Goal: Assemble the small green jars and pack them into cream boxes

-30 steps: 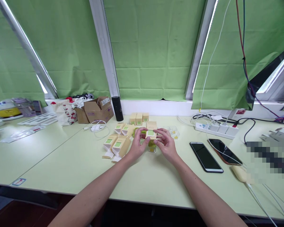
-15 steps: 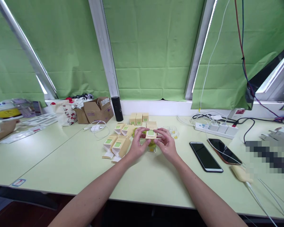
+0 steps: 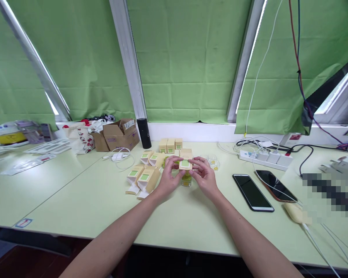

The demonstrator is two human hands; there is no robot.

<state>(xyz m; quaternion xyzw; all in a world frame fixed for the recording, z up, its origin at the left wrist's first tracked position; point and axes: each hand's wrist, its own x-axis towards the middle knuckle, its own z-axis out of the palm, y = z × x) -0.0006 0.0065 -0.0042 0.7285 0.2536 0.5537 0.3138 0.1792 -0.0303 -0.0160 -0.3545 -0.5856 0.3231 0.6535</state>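
Note:
Between my left hand (image 3: 172, 173) and my right hand (image 3: 203, 175) is a small beige cardboard box (image 3: 186, 165) with a green square on it. Fingers of both hands close on its two sides. Directly beneath it stands a small clear jar (image 3: 186, 180) with yellow-green contents, near both thumbs; whether the box touches the jar I cannot tell. Left of my left hand lie several similar beige boxes (image 3: 150, 178) with open flaps. Farther back, several closed boxes (image 3: 170, 145) stand in a row. Clear round containers (image 3: 214, 162) with yellow spots sit beyond my right hand.
On the right are a phone (image 3: 253, 192), a second phone (image 3: 275, 185), a cream-coloured case (image 3: 295, 213) on a cable and a power strip (image 3: 265, 158). At the back left stand a black cylinder (image 3: 144, 133), an open carton (image 3: 121, 135) and a charger with cable (image 3: 118, 156).
My hands and the held box stay almost in place. Another person's hand and forearm at the far left edge has gone out of view.

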